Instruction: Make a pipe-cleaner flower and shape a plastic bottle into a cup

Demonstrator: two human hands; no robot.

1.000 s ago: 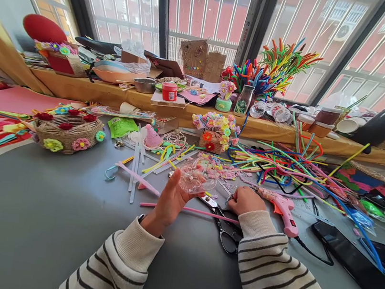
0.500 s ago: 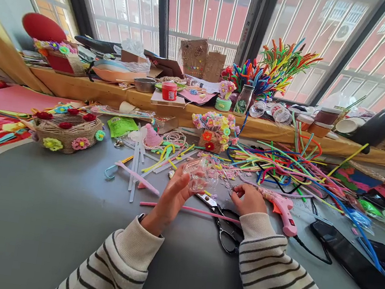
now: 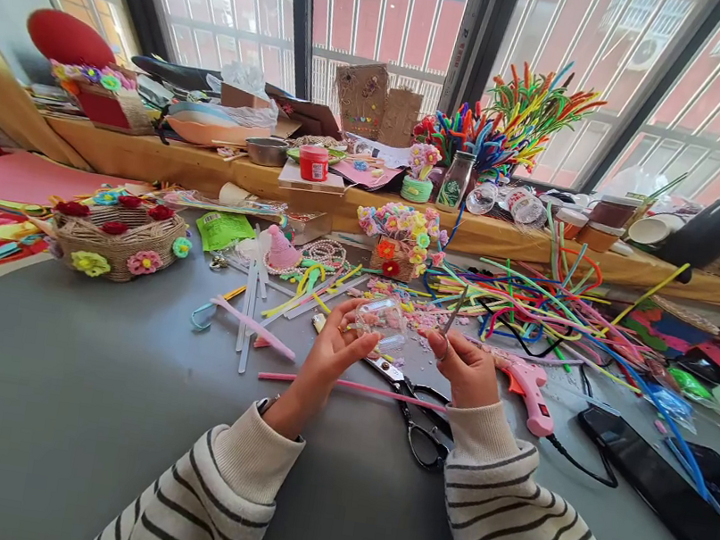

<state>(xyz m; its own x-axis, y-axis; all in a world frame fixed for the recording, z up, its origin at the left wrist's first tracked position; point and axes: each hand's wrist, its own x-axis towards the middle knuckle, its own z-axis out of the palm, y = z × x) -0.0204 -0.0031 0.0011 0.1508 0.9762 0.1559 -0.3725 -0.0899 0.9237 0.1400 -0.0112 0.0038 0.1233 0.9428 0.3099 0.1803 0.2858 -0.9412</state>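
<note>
A clear plastic cup-like container (image 3: 385, 323) is held by my left hand (image 3: 335, 347), fingers and thumb wrapped around its side. In my right hand (image 3: 467, 367) is a small pair of scissors (image 3: 455, 310), its thin metal blades pointing up, a short gap away from the container. Below the hands lie large black-handled scissors (image 3: 425, 442), partly hidden by the left hand. A pink pipe cleaner (image 3: 343, 386) crosses the table beneath them. Pink and yellow scraps (image 3: 421, 315) are scattered behind the container.
A pink glue gun (image 3: 534, 395) lies right of my right hand, near a black phone-like slab (image 3: 664, 496). Loose pipe cleaners (image 3: 531, 305) pile up behind. A woven basket (image 3: 113, 247) with flowers stands left, near translucent glue sticks (image 3: 248, 307). A flower box (image 3: 395, 262) stands ahead.
My left hand has turned the container, bringing its thumb to the near side. My right hand has raised the small scissors from low near the table, blades now upward.
</note>
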